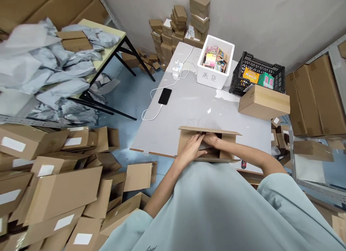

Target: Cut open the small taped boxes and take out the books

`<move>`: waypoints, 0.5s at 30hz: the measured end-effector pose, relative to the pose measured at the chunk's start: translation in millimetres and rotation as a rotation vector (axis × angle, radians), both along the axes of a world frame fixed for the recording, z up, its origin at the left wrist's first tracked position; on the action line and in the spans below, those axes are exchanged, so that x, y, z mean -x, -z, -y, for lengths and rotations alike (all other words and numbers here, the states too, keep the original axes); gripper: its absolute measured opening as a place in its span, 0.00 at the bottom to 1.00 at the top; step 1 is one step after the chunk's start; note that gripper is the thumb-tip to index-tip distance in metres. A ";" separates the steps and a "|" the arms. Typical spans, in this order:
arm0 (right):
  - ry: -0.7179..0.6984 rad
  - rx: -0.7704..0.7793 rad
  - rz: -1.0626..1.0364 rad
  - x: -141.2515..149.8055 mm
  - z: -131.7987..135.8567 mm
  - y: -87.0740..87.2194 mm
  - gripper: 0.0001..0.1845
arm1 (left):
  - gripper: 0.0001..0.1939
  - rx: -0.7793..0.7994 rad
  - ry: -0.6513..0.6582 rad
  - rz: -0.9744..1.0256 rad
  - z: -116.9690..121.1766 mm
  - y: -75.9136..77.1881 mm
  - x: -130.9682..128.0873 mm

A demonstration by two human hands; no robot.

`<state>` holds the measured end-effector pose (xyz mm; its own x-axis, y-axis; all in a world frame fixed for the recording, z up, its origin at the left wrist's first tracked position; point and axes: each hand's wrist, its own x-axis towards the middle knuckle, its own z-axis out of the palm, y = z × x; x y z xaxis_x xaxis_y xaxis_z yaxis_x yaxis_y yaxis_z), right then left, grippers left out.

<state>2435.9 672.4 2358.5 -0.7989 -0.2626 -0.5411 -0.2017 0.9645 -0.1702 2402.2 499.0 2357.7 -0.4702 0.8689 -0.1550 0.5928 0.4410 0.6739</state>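
An opened cardboard box [227, 137] with its flaps spread sits at the near edge of the grey table, right in front of my body. My left hand [193, 147] lies over the left part of its opening, fingers stretched and the thumb apart. My right hand [211, 139] reaches down into the opening from the right, and its fingertips are hidden inside. The two hands nearly meet at the middle of the box. What lies within the box cannot be made out. A red and black tool [243, 164] lies just right of the box.
On the table [189, 106] are a black phone [165, 96] on a white cable, a white foam box [213, 78] of small packages, a black crate [235, 79] and a closed carton [263, 101]. Cartons [65, 193] crowd the left floor; grey bags [65, 87] cover another table.
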 end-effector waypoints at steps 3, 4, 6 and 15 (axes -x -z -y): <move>0.099 -0.127 0.072 -15.3 -7.4 -11.8 0.18 | 0.48 0.020 0.000 0.012 1.9 -6.7 3.5; 0.119 -0.146 0.078 -21.8 -7.0 -16.0 0.13 | 0.48 0.024 0.003 0.004 2.4 -9.8 5.3; 0.148 -0.156 0.068 -35.4 -3.7 -24.3 0.14 | 0.47 0.025 0.013 -0.019 4.1 -16.6 9.6; 0.290 -0.143 0.001 -71.2 -6.9 -67.7 0.20 | 0.33 0.003 0.121 -0.125 8.9 -31.7 21.0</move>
